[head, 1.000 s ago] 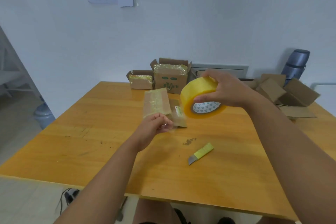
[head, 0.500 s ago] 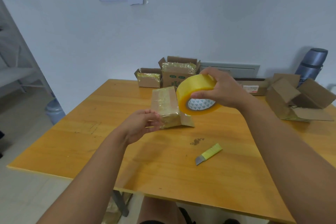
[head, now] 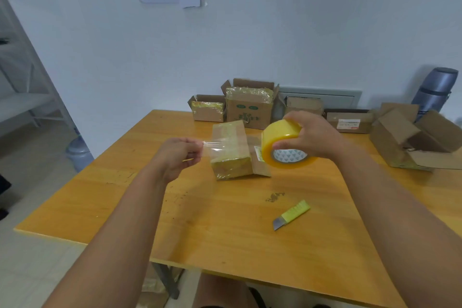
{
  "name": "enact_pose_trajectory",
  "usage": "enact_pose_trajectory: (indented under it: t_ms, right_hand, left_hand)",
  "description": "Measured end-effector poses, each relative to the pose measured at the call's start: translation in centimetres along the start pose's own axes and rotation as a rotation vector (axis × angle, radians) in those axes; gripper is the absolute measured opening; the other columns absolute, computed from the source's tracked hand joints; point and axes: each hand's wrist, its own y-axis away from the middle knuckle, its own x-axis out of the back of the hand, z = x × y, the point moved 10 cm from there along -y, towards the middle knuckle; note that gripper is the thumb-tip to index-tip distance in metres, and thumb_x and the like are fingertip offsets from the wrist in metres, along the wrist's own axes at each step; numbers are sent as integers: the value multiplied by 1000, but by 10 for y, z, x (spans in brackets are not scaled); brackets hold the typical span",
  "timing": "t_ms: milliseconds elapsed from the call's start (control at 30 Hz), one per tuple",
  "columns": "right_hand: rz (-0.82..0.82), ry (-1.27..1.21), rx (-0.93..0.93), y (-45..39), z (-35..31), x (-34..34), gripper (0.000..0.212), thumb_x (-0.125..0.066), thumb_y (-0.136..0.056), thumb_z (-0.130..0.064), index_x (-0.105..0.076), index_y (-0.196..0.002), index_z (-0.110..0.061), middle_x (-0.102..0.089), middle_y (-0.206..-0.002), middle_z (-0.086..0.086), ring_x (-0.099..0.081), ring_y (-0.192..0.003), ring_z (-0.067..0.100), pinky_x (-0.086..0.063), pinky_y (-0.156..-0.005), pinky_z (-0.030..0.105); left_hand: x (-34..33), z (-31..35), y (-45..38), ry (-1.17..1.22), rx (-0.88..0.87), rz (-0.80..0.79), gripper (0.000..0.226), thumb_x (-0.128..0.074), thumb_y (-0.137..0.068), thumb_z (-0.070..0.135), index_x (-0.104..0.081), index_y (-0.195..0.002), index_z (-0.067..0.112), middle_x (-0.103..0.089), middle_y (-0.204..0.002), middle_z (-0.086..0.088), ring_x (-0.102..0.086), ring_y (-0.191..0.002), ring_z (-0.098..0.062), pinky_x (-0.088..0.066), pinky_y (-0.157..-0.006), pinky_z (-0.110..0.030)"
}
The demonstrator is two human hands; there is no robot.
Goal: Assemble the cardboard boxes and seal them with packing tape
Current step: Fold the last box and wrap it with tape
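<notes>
Table (head: 225,227): a smooth yellow wooden top lay under both hands; a scuffed brown mark sat on it below the right hand.
Open boxes (head: 412,137): plain brown cardboard with flaps up stood well right of the right hand; what they held could not be told.
Far boxes (head: 246,107): a row of small cartons stood against the wall beyond both hands; two of them had crinkled yellowish tape across their tops.
Left hand (head: 178,155): raised above the table with the forearm reaching forward; fingers curled, pinching the free end of the tape strip (head: 225,144).
Right hand (head: 310,136): held up level with the left, well apart from it; fingers and thumb wrapped round the tape roll (head: 282,144).
Taped box (head: 231,150): a small oblong carton rested on the table between the hands and just beyond them; glossy tape covered its top and near end; a flap lay flat on its right side.
Tape: a clear film stretched taut from roll to left fingertips, crossing in front of the taped box; the roll was thick and yellow with a white patterned core.
Knife (head: 291,215): a yellow-handled cutter with a grey blade tip lay flat below the right hand, touching neither hand.
</notes>
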Motion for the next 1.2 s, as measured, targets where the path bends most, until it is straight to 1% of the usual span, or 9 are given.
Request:
enact_pose_trajectory:
  t_ms: [100, 367, 467, 600, 733, 833, 1033, 1100, 1200]
  right_hand:
    - [-25, 81, -5, -2, 1, -14, 85, -74, -73, -64, -43, -142, -25, -51, -135, 1, -45, -117, 20, -38, -84, 32]
    - [-98, 157, -18, -15, 4, -28, 82, -72, -74, -66, -45, -141, -26, -53, -132, 2, -48, -115, 20, -39, -83, 31]
    - [-126, 167, -17, -20, 4, -31, 81, -72, -75, -64, -45, -141, -26, -53, -132, 3, -48, -113, 19, -39, -82, 31]
    - [-158, 205, -22, -24, 4, -37, 81, -72, -75, -65, -46, -140, -25, -54, -133, 3, -50, -116, 22, -42, -84, 32]
    - [-190, 226, -43, -25, 7, -45, 82, -71, -75, -65, -45, -142, -25, -53, -136, 4, -50, -119, 23, -43, -85, 32]
    - [-211, 238, -66, -24, 12, -52, 83, -71, -75, -66, -45, -142, -26, -53, -138, 3, -51, -120, 23, -45, -87, 33]
    - [-220, 244, -71, -20, 17, -57, 76, -72, -75, -66, -49, -136, -26, -57, -133, 1, -52, -113, 19, -43, -81, 30]
    - [-222, 236, -75, -19, 18, -59, 77, -72, -75, -65, -49, -137, -25, -56, -134, 1, -52, -114, 19, -42, -81, 30]
    - [-221, 217, -84, -18, 21, -59, 78, -72, -75, -66, -49, -137, -25, -56, -134, 1, -51, -111, 18, -42, -81, 30]
  left_hand:
    - [-6, -16, -6, 15, 39, 32, 5, -59, -95, 2, -63, -99, 1, -61, -76, -9, -56, -65, -15, -52, -67, -25]
    - [-2, -43, -23, -18, 76, 111, 6, -65, -93, 4, -65, -96, -2, -59, -69, -9, -54, -46, -8, -55, -55, -21]
    - [1, -49, -29, -82, 74, 118, 10, -66, -92, 5, -67, -94, -4, -59, -67, -8, -55, -53, -12, -56, -59, -25]
    - [-1, -53, -33, -162, 54, 121, 12, -65, -94, 6, -67, -84, 0, -64, -75, -12, -59, -64, -18, -55, -62, -25]
    - [-6, -55, -36, -208, 43, 120, 17, -66, -92, 5, -65, -76, 1, -62, -72, -12, -56, -61, -17, -53, -55, -19]
    - [-8, -55, -38, -217, 44, 119, 19, -68, -92, 7, -65, -74, 3, -61, -69, -10, -55, -57, -14, -52, -54, -18]
    - [-21, -61, -42, -207, 48, 104, 21, -69, -93, 24, -66, -89, 3, -59, -75, -7, -50, -62, -16, -48, -61, -27]
    - [-24, -63, -46, -221, 38, 114, 21, -68, -94, 26, -65, -92, 5, -60, -80, -8, -51, -63, -17, -50, -64, -31]
    - [-22, -59, -52, -312, 2, 170, 20, -68, -93, 31, -65, -88, 11, -64, -84, -5, -56, -74, -21, -55, -81, -42]
